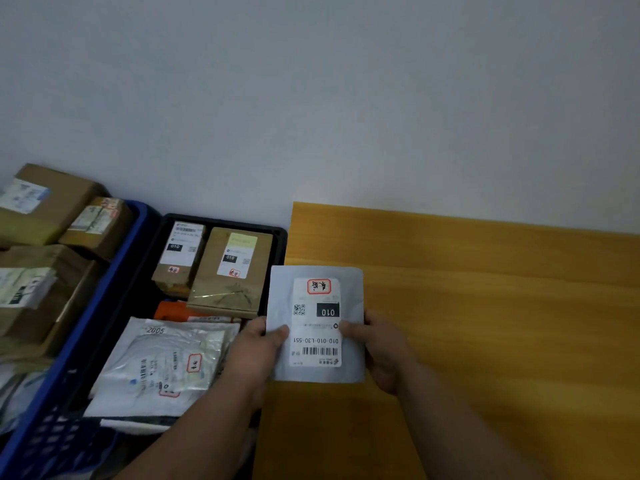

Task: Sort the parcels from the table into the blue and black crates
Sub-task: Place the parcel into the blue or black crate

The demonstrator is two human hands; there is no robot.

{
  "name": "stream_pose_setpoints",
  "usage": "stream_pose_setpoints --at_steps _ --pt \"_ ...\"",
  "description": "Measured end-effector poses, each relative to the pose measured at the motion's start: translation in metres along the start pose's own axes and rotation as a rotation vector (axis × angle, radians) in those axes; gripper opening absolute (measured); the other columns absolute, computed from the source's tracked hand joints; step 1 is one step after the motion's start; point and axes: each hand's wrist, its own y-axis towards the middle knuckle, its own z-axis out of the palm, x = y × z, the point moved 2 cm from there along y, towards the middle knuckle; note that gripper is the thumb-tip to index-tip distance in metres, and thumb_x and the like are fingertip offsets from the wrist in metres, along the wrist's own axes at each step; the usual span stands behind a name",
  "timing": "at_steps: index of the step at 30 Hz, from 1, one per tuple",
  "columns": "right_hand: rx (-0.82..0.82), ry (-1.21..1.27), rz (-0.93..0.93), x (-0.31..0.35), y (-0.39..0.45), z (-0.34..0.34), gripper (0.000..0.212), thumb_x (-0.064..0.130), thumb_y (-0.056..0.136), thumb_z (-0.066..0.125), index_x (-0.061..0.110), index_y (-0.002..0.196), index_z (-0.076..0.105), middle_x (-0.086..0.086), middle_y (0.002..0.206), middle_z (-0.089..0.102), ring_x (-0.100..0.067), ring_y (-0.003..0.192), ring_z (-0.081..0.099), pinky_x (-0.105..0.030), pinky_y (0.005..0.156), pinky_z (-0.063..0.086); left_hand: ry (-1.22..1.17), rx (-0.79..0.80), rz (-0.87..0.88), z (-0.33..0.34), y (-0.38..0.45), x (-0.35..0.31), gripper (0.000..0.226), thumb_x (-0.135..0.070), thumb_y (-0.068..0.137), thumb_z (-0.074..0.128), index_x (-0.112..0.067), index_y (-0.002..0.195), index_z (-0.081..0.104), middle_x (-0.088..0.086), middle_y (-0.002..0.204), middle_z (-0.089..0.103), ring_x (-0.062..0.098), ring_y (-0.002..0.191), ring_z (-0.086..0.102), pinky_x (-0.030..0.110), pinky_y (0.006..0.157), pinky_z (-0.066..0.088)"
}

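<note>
A flat grey mailer parcel [349, 296] with a white shipping label reading 010 is held up over the left edge of the wooden table [485, 289]. My left hand [258, 351] pinches its left edge, thumb on the front. My right hand [384, 351] pinches its right edge the same way. The black crate [277, 233] stands just left of the table and holds two brown boxes, an orange packet and several white bags. The blue crate [114, 271] stands further left, stacked with brown cardboard boxes.
A plain grey wall [311, 98] runs behind the table and crates. The two crates stand side by side, touching, against the table's left edge.
</note>
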Motion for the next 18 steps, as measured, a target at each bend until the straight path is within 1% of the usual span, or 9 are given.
stream_pose_setpoints --at_steps 2,3,5,7,9,10,12,15,18 --pt "0.021 -0.015 -0.014 -0.004 -0.001 0.024 0.029 0.002 0.091 0.063 0.008 0.119 0.063 -0.011 0.109 0.074 -0.032 0.100 0.070 -0.041 0.076 0.056 -0.052 0.004 0.004 -0.024 0.001 -0.002 0.010 -0.015 0.096 0.059 -0.017 0.103 0.067 0.008 0.092 0.076 0.032 0.085 0.073 0.055 0.077 0.059" --pt "0.027 -0.013 -0.014 -0.007 -0.002 0.038 0.028 0.001 0.092 0.062 0.008 0.118 0.063 -0.011 0.108 0.074 -0.032 0.099 0.070 -0.040 0.076 0.056 -0.066 0.004 0.006 -0.038 0.002 -0.002 0.011 -0.015 0.096 0.059 -0.016 0.104 0.067 0.008 0.091 0.076 0.032 0.085 0.073 0.054 0.076 0.059" --pt "0.032 0.003 -0.008 -0.015 -0.003 0.068 0.024 -0.001 0.093 0.059 0.008 0.115 0.064 -0.012 0.105 0.074 -0.032 0.097 0.070 -0.044 0.079 0.056 -0.061 -0.005 0.009 -0.069 0.002 -0.003 0.010 -0.014 0.095 0.061 -0.015 0.103 0.066 0.008 0.089 0.076 0.030 0.083 0.073 0.049 0.074 0.060" --pt "0.030 0.010 0.003 -0.024 -0.001 0.098 0.023 -0.002 0.094 0.057 0.005 0.115 0.064 -0.014 0.103 0.074 -0.034 0.095 0.070 -0.049 0.083 0.056 -0.032 0.014 0.000 -0.102 0.004 -0.002 0.015 -0.007 0.092 0.062 -0.015 0.104 0.064 0.009 0.093 0.075 0.031 0.085 0.072 0.049 0.076 0.060" --pt "0.026 -0.011 0.023 -0.036 0.000 0.128 0.025 -0.002 0.093 0.058 0.003 0.117 0.063 -0.015 0.104 0.074 -0.035 0.096 0.070 -0.050 0.084 0.057 0.049 0.034 -0.001 -0.137 0.008 -0.002 0.027 0.002 0.089 0.059 -0.019 0.106 0.062 0.010 0.099 0.073 0.033 0.090 0.070 0.051 0.079 0.059" --pt "0.022 -0.022 0.036 -0.042 0.002 0.142 0.026 -0.003 0.091 0.060 0.003 0.117 0.063 -0.015 0.104 0.074 -0.035 0.097 0.070 -0.049 0.082 0.057 0.103 0.031 0.011 -0.155 0.012 -0.002 0.031 0.004 0.088 0.057 -0.021 0.105 0.062 0.009 0.099 0.073 0.032 0.090 0.070 0.049 0.077 0.059" --pt "-0.006 -0.035 0.055 -0.053 0.008 0.169 0.033 -0.003 0.086 0.065 0.005 0.117 0.060 -0.015 0.106 0.073 -0.036 0.096 0.070 -0.047 0.078 0.058 0.216 0.023 0.049 -0.191 0.018 -0.004 0.035 0.006 0.089 0.050 -0.024 0.102 0.063 0.005 0.095 0.073 0.026 0.085 0.070 0.038 0.067 0.058" --pt "-0.069 -0.079 0.022 -0.062 0.018 0.202 0.049 -0.001 0.081 0.071 0.012 0.124 0.052 -0.014 0.113 0.066 -0.035 0.100 0.066 -0.051 0.087 0.056 0.415 0.022 0.099 -0.237 0.025 -0.014 0.034 -0.001 0.095 0.044 -0.026 0.104 0.064 0.002 0.089 0.072 0.018 0.077 0.070 0.025 0.055 0.051" --pt "-0.027 -0.215 0.009 -0.066 0.020 0.225 0.065 0.001 0.075 0.078 0.024 0.128 0.048 -0.012 0.117 0.062 -0.030 0.103 0.065 -0.049 0.092 0.055 0.606 0.056 0.119 -0.262 0.032 -0.024 0.032 -0.005 0.097 0.042 -0.029 0.099 0.064 0.003 0.087 0.072 0.019 0.075 0.070 0.027 0.058 0.052"
